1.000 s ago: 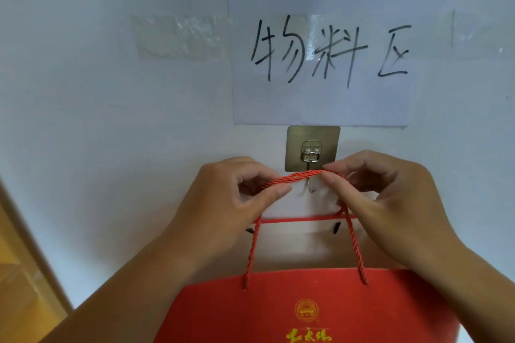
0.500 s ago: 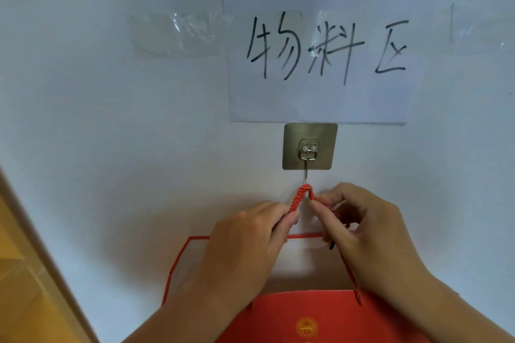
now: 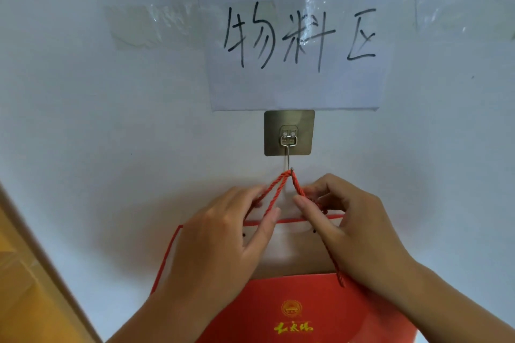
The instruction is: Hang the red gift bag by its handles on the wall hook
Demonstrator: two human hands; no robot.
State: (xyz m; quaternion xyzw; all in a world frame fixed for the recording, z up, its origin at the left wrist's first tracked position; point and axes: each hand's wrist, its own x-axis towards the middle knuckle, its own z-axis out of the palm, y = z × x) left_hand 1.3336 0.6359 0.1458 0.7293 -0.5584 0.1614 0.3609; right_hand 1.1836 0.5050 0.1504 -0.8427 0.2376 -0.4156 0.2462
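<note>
Pinching is seen on both sides: the left hand holds the red cord handles between thumb and forefinger, other fingers loosely extended; the right hand is closed on the right strand, fingertips pressed together just below the hook.

Handles are drawn up into a narrow peak, and the peak sits on the bent tip of the wall hook. Whether both loops are fully seated behind the tip cannot be told; the strands meet there in one tight bunch. The long axis of the cords runs nearly vertical, splaying downward to the two hands.

The red gift bag hangs directly below the hands, mouth open, back panel flat against the wall, front panel tilted out toward the viewer. The hook lies straight above and between the hands; the right hand is judged slightly nearer to it.

A handwritten paper sign is taped above the hook plate, well clear of the cords. A tan strip, possibly a door frame, runs down the lower left, apart from the bag's left edge. Open wall is noted on both sides.

Step judged nearly done: a slow release with the weight let down onto the hook is called for. The risk is a strand slipping off the short tip.
</note>
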